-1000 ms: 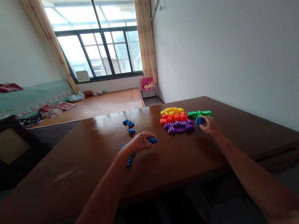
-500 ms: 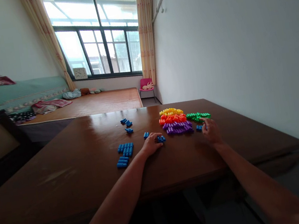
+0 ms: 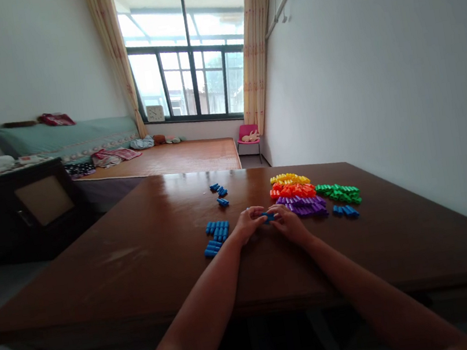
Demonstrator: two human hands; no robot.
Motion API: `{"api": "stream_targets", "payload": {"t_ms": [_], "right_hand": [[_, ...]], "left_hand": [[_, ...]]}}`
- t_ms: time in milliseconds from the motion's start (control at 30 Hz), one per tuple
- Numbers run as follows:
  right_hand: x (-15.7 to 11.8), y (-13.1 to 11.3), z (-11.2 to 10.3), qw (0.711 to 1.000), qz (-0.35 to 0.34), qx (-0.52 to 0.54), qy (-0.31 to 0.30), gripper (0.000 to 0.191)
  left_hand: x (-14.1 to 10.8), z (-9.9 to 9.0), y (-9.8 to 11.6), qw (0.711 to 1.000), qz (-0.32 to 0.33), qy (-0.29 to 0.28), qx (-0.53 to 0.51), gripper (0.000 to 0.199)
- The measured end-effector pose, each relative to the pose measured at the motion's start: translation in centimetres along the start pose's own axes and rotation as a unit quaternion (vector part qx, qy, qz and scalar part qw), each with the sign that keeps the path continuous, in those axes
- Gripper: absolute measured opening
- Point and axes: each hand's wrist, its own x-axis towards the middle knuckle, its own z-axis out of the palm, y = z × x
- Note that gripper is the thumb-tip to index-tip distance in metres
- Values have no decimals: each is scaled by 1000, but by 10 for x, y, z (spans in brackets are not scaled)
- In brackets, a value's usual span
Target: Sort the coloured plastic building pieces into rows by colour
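Observation:
My left hand (image 3: pixel 249 224) and my right hand (image 3: pixel 288 225) meet low over the table, fingertips closed on small blue plastic pieces (image 3: pixel 269 217) between them. The fingers cover part of these pieces, so their number cannot be told. Left of my left hand lie a block of lined-up blue pieces (image 3: pixel 219 231) and a short row of blue pieces (image 3: pixel 213 248). Just beyond my right hand are rows of purple pieces (image 3: pixel 304 206), with orange pieces (image 3: pixel 292 190) and yellow pieces (image 3: pixel 289 179) behind. Several blue pieces (image 3: pixel 345 211) lie to the right, in front of green pieces (image 3: pixel 338 193).
Loose blue pieces (image 3: pixel 222 202) lie farther back on the brown table (image 3: pixel 144 282). Beyond the table stand a bed (image 3: pixel 187 155) and a pink chair (image 3: pixel 247 132). A dark cabinet (image 3: pixel 6 214) is at the left, and a white wall (image 3: pixel 377 77) runs along the right.
My right hand has left the blue pieces near the green ones and moved left to join my left hand. The view has turned left, so the scene sits farther right.

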Motion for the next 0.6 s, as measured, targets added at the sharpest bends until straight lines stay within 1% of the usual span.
{"api": "stream_targets", "payload": {"t_ms": [100,233,300,333,400,467,533,600], "right_hand": [[-7,5,-1,999,38,13,-16,23],[-10,-1,-3,996,77,18,-32,29],[-7,-4,-7,994,99,37,-27,31],[-5,-3,-13,993,109,44,-12,33],[-2,5,-33,989,130,44,46,36],[-6,24,-66,977,164,34,135,40],[-20,53,-108,947,214,7,241,44],[-43,86,-150,896,273,-53,345,45]], "left_hand": [[-1,2,3,1000,-14,23,-3,38],[-2,4,7,999,-37,39,1,31],[-3,4,10,998,-41,43,-7,29],[-4,4,11,998,-42,46,-9,29],[-4,3,12,998,-43,51,-11,29],[-4,3,13,998,-50,47,-8,30],[-3,2,14,998,-60,37,-4,31],[-2,2,15,998,-64,29,1,32]]}}
